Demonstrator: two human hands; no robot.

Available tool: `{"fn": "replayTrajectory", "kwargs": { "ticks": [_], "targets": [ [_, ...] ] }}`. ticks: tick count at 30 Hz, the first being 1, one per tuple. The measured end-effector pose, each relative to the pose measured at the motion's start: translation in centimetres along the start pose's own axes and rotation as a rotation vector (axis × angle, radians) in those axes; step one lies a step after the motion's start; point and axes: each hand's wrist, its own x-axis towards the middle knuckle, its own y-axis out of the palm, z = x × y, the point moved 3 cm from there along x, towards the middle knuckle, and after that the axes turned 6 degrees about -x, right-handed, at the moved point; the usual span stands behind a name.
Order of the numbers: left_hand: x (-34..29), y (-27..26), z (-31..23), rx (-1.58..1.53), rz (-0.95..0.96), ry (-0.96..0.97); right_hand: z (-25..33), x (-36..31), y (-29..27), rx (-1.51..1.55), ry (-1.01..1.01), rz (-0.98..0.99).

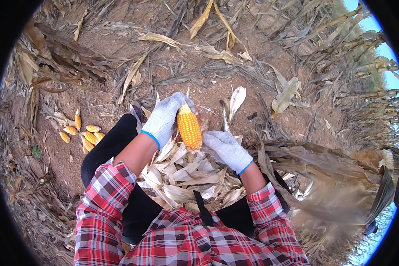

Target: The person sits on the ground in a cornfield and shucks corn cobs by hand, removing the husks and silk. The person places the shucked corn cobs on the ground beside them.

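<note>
A bare yellow corn cob (pixel 189 131) slants in front of me, its husk off. My left hand (pixel 167 111), in a white knit glove with a blue cuff, is closed round the cob's far end. Beside the near end is my gloved right hand (pixel 224 145), its fingers curled together close to the kernels. Whether it touches the cob, or what its fingers hold, is hidden. Pale stripped husks (pixel 181 175) lie heaped below both hands, between my legs.
Several husked corn cobs (pixel 89 137) lie on the soil to the left of my knee. Dry corn stalks and leaves (pixel 328 164) spread close on the right. A loose pale husk (pixel 237 98) stands beyond my right hand. Standing dry stalks (pixel 363 66) line the far right.
</note>
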Motion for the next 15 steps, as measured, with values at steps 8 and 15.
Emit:
{"fn": "replayTrajectory", "kwargs": {
  "ticks": [8,15],
  "targets": [
    [0.1,-1.0,-1.5,-0.032,-0.215,0.046,-3.4,-0.1,-0.4,-1.175,-0.027,-0.013],
    [0.4,-1.7,-0.5,0.011,-0.219,0.039,1.7,-0.4,-0.5,-0.489,-0.349,-0.361]
  ]
}}
